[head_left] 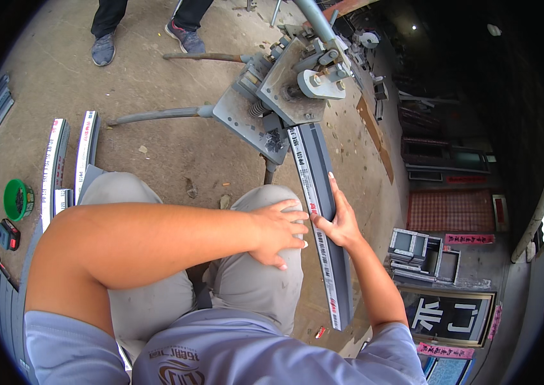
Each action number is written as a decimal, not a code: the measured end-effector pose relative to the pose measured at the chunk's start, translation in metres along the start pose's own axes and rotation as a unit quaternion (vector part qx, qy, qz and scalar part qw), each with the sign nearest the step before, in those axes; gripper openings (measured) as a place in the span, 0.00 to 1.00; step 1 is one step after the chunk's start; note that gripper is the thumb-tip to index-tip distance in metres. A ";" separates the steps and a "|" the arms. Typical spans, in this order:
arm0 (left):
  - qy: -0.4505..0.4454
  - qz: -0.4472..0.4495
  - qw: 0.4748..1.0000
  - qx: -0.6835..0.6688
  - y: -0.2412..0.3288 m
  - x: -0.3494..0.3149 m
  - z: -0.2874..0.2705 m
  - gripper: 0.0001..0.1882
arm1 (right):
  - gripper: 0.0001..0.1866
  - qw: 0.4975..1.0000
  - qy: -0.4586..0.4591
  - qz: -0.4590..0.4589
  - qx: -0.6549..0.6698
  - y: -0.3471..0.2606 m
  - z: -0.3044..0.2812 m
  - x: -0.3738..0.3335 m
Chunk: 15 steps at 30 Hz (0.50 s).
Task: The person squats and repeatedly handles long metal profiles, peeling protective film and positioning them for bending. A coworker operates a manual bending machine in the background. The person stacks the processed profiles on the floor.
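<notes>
A long grey metal profile [315, 170] with a printed white film strip slants down along the outside of my right knee. Its far end meets the lower plate of a grey hand-lever punch press [291, 80]; the exact fit there is hidden. My right hand [342, 223] is closed around the profile near its middle, thumb on the film side and fingers along the far edge. Across my lap reaches my left arm, and my left hand [277, 232] lies on my right knee with its fingers spread, its fingertips close to the profile.
Film-covered profiles [54, 170] lie to the left, near a green basket [9, 200] of small dark parts and a cordless power tool [4, 236]. The press's tubular legs [156, 115] spread across the floor. Another person's shoes [102, 50] stand beyond. Window frames [422, 253] sit at right.
</notes>
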<state>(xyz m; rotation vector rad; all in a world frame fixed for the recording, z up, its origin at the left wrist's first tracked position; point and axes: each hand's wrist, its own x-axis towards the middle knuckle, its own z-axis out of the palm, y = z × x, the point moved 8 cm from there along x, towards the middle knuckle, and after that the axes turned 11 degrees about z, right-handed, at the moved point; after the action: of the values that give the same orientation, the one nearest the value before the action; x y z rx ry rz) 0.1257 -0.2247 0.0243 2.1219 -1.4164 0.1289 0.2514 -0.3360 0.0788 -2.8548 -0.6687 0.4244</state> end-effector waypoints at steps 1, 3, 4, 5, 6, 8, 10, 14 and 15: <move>0.003 0.003 1.000 -0.002 -0.001 0.000 -0.001 0.38 | 0.60 0.999 0.023 -0.022 -0.012 -0.002 0.000 0.000; 0.013 0.010 1.000 -0.004 -0.002 -0.001 -0.003 0.38 | 0.60 1.000 0.024 -0.015 0.000 0.003 0.005 0.000; 0.022 0.015 1.000 -0.006 -0.003 -0.002 -0.005 0.38 | 0.60 1.000 0.024 -0.010 -0.004 0.006 0.005 0.000; 0.025 0.020 0.999 -0.009 -0.003 -0.003 -0.006 0.38 | 0.60 1.000 0.027 -0.004 -0.001 0.008 0.006 -0.001; 0.035 0.025 0.999 -0.013 -0.005 -0.004 -0.008 0.38 | 0.60 1.000 0.028 0.004 -0.005 0.009 0.006 -0.001; 0.041 0.036 0.998 -0.021 -0.009 -0.006 -0.011 0.39 | 0.60 1.000 0.015 0.006 -0.006 0.007 0.004 -0.001; 0.050 0.043 0.997 -0.035 -0.013 -0.006 -0.014 0.39 | 0.60 1.000 0.019 -0.007 -0.006 0.000 -0.002 -0.001; 0.051 0.038 0.997 -0.036 -0.021 -0.005 -0.015 0.40 | 0.58 0.999 -0.037 0.019 0.002 -0.004 -0.019 0.000; 0.046 0.033 0.998 -0.032 -0.023 -0.005 -0.015 0.40 | 0.57 0.998 -0.057 0.033 -0.002 -0.003 -0.026 0.001</move>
<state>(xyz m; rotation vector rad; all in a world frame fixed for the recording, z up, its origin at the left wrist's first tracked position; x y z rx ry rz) 0.1467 -0.2073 0.0254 1.9927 -1.4198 0.2017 0.2592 -0.3353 0.1034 -2.8796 -0.5961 0.6010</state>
